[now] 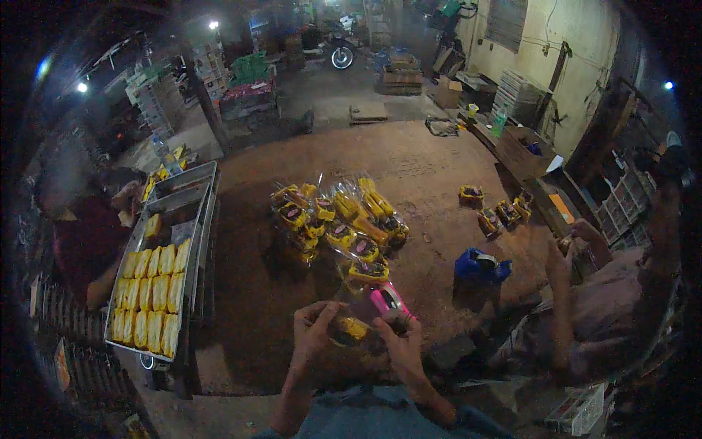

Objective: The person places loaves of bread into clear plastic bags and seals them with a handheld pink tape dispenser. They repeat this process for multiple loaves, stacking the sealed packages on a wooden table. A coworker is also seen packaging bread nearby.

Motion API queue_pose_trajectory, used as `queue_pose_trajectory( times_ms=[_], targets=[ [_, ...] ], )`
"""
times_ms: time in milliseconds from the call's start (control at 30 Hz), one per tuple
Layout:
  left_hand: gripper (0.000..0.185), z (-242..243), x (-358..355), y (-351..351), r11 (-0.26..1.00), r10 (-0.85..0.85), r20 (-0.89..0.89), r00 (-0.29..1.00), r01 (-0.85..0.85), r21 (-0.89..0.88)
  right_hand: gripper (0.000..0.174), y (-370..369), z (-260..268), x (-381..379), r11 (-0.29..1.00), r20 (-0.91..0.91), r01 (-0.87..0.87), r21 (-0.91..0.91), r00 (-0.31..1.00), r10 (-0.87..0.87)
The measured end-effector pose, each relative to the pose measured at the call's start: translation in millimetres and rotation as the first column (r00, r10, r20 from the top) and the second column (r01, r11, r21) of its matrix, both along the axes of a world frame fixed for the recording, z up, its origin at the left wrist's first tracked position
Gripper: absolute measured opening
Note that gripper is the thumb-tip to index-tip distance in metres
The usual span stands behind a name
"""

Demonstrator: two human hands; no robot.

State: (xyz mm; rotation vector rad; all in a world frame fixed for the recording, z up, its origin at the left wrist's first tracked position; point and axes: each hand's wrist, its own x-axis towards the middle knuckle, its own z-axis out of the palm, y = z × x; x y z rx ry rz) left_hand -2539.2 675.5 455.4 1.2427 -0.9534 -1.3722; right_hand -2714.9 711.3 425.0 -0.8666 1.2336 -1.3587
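Observation:
My left hand [317, 326] pinches one side of a clear plastic bag, thumb against fingers. On the other side, my right hand [399, 332] has its fingers closed at the bag's edge. Between them lies a yellow baked item [354, 328] inside the clear bag. Just beyond my right hand is a pink tape dispenser [388, 299], close to its fingers. A pile of clear-wrapped yellow baked goods [340, 233], several with round labels, lies farther up the brown table [428, 164]. The nearest wrapped piece [368, 271] sits right above the pink dispenser.
At left, a metal tray [189, 258] holds rows of yellow-edged bread pieces [145, 293]; a person works beside it. A blue tape dispenser [481, 266] and several small wrapped pieces [507, 213] lie at right, near another person's hands [576, 241]. A wooden bench [510, 159] borders the table.

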Motion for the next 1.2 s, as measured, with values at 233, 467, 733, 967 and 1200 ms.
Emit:
queue_pose_trajectory(
  times_ms=[233, 467, 733, 967, 1200],
  targets=[
    [0.022, 10, 5, -17, 0.854, 0.464, 0.237, 0.853, -0.361, -0.375, 0.024, 27, -12, -49, 0.991, -0.157, -0.091, 0.099, 0.982, 0.106],
    [0.023, 51, 1, -24, 0.760, 0.583, 0.320, 0.747, -0.363, -0.539, 0.023, 40, 3, -123, 0.903, -0.687, -0.127, -0.409, 0.694, -0.214],
    [0.023, 66, -44, -23, 0.813, 0.472, 0.207, 0.857, -0.332, -0.478, 0.029, 56, -7, -150, 0.833, -0.678, -0.075, -0.548, 0.624, -0.390],
    [0.022, 68, -60, -22, 0.861, 0.400, 0.342, 0.850, -0.221, -0.457, 0.029, 77, -1, -154, 0.807, -0.739, -0.025, -0.590, 0.419, -0.527],
    [0.019, 74, -60, -15, 0.910, 0.244, 0.339, 0.908, -0.094, -0.403, 0.037, 84, 13, -126, 0.798, -0.732, 0.016, -0.602, 0.388, -0.560]
  ],
)
